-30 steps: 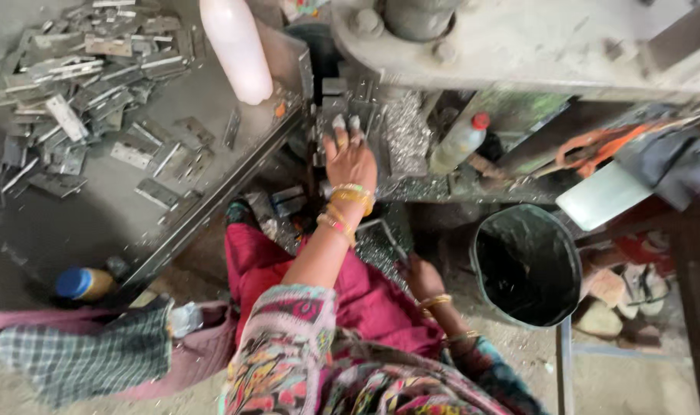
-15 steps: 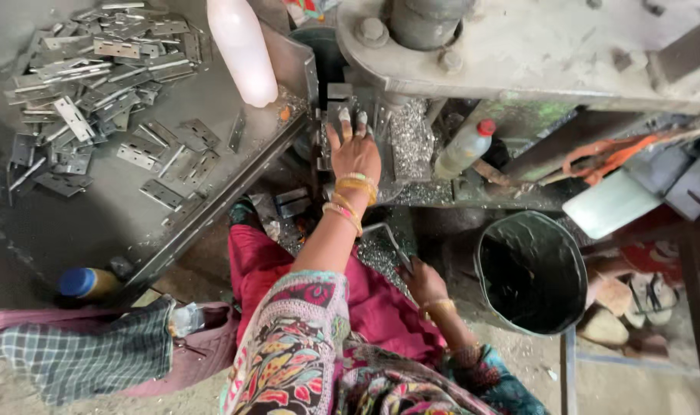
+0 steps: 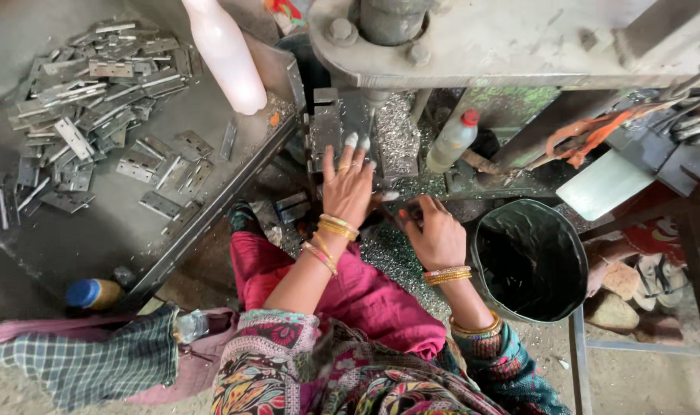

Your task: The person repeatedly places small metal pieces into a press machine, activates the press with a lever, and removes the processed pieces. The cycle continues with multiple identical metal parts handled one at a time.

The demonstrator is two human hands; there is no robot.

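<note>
My left hand (image 3: 348,184) lies flat with spread, white-taped fingertips against a grey metal block (image 3: 325,131) under the drill press (image 3: 481,38). My right hand (image 3: 436,230) is curled just to its right, its taped fingertip close to the left hand. Something thin and dark sits at its fingers, too small to tell. Both wrists wear gold and orange bangles. Metal shavings (image 3: 396,138) cover the machine bed and the ground beneath my hands. A heap of flat grey metal hinges (image 3: 81,115) lies on the tray to the left, out of reach of either hand.
A pale pink bottle (image 3: 227,54) stands at the tray's (image 3: 212,207) edge. A plastic bottle with a red cap (image 3: 451,142) leans by the machine. A black bucket (image 3: 530,261) sits right of my knee. A blue-capped bottle (image 3: 92,292) and checked cloth (image 3: 81,361) lie lower left.
My right hand has risen from my lap to beside the left hand. The left hand stays on the metal block, its fingers spread slightly wider.
</note>
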